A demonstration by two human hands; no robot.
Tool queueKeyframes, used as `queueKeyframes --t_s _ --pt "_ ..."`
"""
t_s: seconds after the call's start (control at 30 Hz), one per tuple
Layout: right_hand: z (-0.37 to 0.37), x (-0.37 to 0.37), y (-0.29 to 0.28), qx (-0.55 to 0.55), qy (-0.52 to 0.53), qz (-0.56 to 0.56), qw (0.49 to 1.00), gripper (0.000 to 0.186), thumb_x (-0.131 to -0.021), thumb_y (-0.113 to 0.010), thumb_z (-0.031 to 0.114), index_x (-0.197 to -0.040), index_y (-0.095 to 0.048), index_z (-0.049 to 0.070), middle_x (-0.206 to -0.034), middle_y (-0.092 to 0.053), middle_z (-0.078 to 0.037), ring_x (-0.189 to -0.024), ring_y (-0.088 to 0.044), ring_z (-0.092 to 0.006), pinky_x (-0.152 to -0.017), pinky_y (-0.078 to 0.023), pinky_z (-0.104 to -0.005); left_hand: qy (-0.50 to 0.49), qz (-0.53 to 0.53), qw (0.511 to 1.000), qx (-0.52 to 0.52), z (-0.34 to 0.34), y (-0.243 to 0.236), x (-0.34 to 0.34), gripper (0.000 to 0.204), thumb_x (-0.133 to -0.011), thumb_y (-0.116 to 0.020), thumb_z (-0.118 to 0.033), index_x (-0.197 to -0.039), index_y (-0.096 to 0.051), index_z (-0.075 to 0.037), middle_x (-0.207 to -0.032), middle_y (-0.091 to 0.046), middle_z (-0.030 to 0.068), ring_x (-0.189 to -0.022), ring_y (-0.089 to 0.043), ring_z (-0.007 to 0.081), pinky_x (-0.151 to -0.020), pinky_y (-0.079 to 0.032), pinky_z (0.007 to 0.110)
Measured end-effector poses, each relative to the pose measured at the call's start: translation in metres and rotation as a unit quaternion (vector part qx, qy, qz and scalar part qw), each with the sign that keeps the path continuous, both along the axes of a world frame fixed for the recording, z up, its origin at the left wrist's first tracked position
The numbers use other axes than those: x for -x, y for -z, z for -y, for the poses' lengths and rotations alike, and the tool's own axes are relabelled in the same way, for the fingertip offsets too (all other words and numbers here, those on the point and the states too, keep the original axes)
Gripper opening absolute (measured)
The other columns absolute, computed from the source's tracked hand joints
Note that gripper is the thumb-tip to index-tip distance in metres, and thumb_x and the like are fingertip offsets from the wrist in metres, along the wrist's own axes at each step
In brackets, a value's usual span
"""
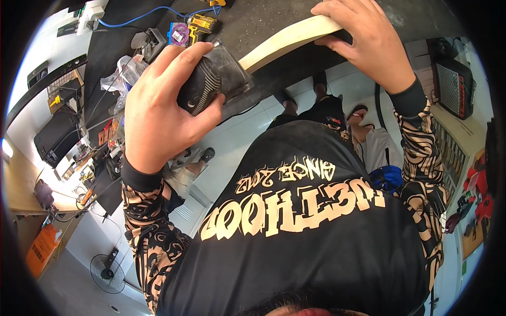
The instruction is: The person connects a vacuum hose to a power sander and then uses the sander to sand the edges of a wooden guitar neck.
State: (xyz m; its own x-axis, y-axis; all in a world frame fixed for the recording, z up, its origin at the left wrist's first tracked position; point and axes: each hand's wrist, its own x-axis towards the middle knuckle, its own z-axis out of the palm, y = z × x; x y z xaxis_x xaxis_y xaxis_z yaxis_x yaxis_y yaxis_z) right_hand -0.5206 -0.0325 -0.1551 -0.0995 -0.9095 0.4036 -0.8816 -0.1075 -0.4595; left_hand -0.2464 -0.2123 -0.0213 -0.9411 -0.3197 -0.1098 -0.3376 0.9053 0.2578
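Note:
My left hand (163, 105) is wrapped from above around a black palm sander (199, 87) with a ribbed grip and a dusty, squarish base. In my right hand (369, 45), fingers on top and thumb below, is one end of a pale, curved wooden strip (287, 41). From there the strip runs left, and its narrower end meets the sander's base; whether they touch or only overlap I cannot tell. Both hands are at the near edge of a dark workbench (253, 18) sprinkled with dust.
Beyond my left hand lie a yellow-and-black cordless drill (201, 24), a purple spool (179, 35) and a blue cord (139, 20). A crumpled clear plastic bag (124, 76) is left of that hand. Other people's legs (184, 181) show below. A black speaker (452, 87) is at right.

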Motion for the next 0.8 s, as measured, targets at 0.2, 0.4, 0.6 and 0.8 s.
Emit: queueKeyframes --t_s 0.2,0.4,0.6,0.8 --pt "-0.001 0.003 0.005 0.026 -0.006 -0.009 1.0 0.043 -0.079 -0.092 0.016 -0.115 -0.07 0.007 -0.112 -0.066 -0.01 -0.109 -0.063 -0.0352 -0.098 -0.049 -0.0469 -0.004 -0.001 1.0 -0.01 0.0 0.0 0.005 0.061 -0.077 -0.084 -0.015 -0.136 -0.073 -0.006 -0.107 -0.069 0.014 -0.09 -0.07 0.034 -0.084 -0.058 0.039" --pt "-0.002 0.001 0.009 0.016 -0.001 0.007 1.0 0.044 -0.079 -0.091 0.017 -0.116 -0.07 0.008 -0.112 -0.065 -0.01 -0.11 -0.062 -0.0347 -0.098 -0.049 -0.0466 0.007 -0.03 0.999 -0.013 0.003 0.006 0.004 0.058 -0.076 -0.085 -0.017 -0.131 -0.073 -0.006 -0.107 -0.07 0.0134 -0.091 -0.071 0.0347 -0.082 -0.058 0.041" --pt "-0.003 -0.002 0.012 0.023 0.003 0.009 1.0 0.043 -0.079 -0.091 0.017 -0.115 -0.069 0.009 -0.112 -0.065 -0.01 -0.11 -0.062 -0.0349 -0.097 -0.049 -0.0465 0.008 -0.04 0.999 -0.014 0.003 0.005 0.005 0.057 -0.075 -0.086 -0.017 -0.129 -0.072 -0.005 -0.109 -0.071 0.0142 -0.095 -0.072 0.035 -0.085 -0.058 0.041" --pt "0.0 -0.002 0.009 0.014 -0.004 0.013 1.0 0.042 -0.079 -0.091 0.018 -0.114 -0.069 0.009 -0.112 -0.065 -0.01 -0.11 -0.063 -0.0351 -0.096 -0.049 -0.0469 0.004 -0.059 0.998 -0.015 0.001 0.006 0.003 0.059 -0.074 -0.087 -0.012 -0.13 -0.072 -0.001 -0.113 -0.072 0.0167 -0.1 -0.072 0.0325 -0.093 -0.057 0.039"
